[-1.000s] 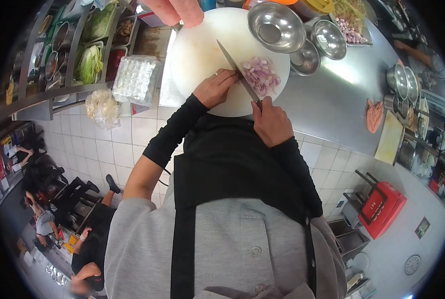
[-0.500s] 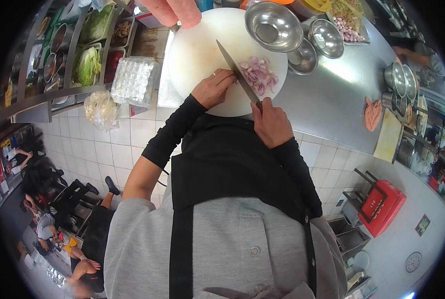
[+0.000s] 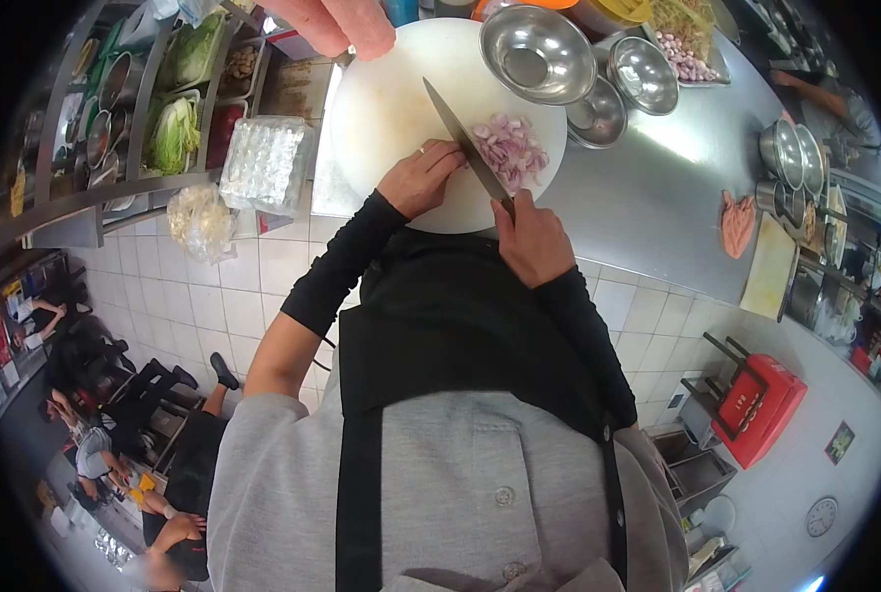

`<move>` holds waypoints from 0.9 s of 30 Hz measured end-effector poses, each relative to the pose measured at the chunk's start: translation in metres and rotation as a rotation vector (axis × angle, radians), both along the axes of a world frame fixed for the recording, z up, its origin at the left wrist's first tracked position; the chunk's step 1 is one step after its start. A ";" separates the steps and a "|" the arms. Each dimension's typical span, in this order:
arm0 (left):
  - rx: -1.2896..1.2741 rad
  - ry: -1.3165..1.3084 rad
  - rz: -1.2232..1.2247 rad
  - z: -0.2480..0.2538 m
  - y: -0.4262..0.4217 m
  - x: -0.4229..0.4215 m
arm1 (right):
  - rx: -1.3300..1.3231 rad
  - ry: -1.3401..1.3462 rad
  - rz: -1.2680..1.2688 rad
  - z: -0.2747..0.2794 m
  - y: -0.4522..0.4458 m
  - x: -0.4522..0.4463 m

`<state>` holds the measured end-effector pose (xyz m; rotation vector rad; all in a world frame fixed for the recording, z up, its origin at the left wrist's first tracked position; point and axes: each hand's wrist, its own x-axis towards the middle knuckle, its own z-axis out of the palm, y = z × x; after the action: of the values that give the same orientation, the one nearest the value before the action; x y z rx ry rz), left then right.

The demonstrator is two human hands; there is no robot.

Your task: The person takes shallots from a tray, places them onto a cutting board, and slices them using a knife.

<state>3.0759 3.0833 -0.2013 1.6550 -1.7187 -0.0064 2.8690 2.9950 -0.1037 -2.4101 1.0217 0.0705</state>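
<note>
A round white cutting board [image 3: 386,118] lies at the counter's near edge. My right hand [image 3: 536,242] is closed around the handle of a kitchen knife [image 3: 467,145], whose blade slants up and left across the board. My left hand [image 3: 421,179] rests on the board left of the blade, fingers curled down against it. Whatever those fingers pinch is hidden beneath them. Right of the blade sits a loose pile of sliced shallots [image 3: 511,150], pale pink and purple.
Steel bowls [image 3: 537,54] stand behind the board, one at its rim. Whole shallots fill a tray [image 3: 692,74] farther back. An orange cloth [image 3: 737,225] lies on the steel counter [image 3: 648,197]. On the left are egg trays [image 3: 266,166] and cabbage [image 3: 175,135]. Other people sit at lower left.
Both hands and the knife keep nearly the same position on the board. The whole view has shifted very slightly.
</note>
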 end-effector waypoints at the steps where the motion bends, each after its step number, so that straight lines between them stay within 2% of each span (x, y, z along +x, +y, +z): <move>1: 0.015 -0.002 0.004 -0.002 0.001 0.000 | 0.020 0.001 0.003 0.003 -0.001 -0.003; 18: 0.006 0.064 0.040 -0.007 0.000 0.003 | 0.050 0.017 0.024 0.000 -0.006 0.012; 27: 0.006 0.075 0.034 -0.004 0.000 0.001 | -0.016 -0.001 0.062 -0.016 -0.005 0.015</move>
<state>3.0766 3.0837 -0.2052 1.6675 -1.6356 -0.0562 2.8835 2.9901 -0.1196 -2.4559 0.9504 0.0828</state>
